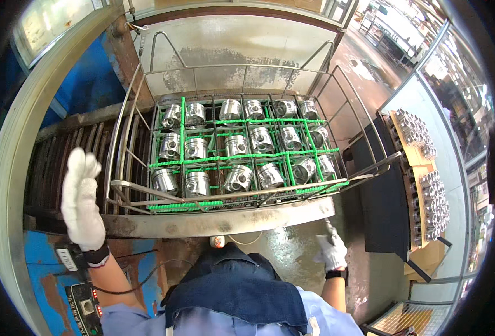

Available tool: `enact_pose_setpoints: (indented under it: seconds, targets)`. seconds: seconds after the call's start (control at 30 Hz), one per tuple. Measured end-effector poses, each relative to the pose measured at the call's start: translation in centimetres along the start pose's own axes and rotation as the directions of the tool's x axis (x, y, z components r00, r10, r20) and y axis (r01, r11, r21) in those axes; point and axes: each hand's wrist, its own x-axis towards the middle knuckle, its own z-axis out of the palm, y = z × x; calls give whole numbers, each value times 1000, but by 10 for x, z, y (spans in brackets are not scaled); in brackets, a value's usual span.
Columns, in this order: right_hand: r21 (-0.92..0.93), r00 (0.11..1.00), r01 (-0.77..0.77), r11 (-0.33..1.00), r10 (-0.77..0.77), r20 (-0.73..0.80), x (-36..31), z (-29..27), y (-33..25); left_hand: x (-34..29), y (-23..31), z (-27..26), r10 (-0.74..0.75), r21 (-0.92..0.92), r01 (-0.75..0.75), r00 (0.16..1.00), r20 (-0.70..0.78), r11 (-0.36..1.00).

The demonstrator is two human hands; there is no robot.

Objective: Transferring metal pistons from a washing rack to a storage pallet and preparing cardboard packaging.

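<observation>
- Pistons [235, 144] sat in rows in the wire basket [125, 183], from back edge to front edge
- Left hand [83, 201], just beside the basket's left edge, had a loosely unfolded, empty grip
- Right hand [332, 253] hung near the front right corner, its grip impossible to tell
- Good handling likely meant a level basket and unhurried hands

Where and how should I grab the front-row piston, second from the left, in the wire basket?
Grip the piston around its round side wall near the top, coming down from above. That looks best because it stands nearly upright, the wire basket is open overhead, and bars run along the basket's near side.
</observation>
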Motion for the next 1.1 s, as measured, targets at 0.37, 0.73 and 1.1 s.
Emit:
enact_pose_setpoints:
  seconds: [0.37,0.73,1.1]
  targets:
    - [24,965,255,967,-256,50,-69,-71,-191,23,124,51,467,-248,-610,229,854,752]
    - [-374,654,754,541,-675,341,-49,-10,-264,-1,109,21,549,-259,-643,302,779,721]
    - [-810,795,552,195,-415,442,33,84,-330,6,106,7,567,-192,-678,387,727,709]
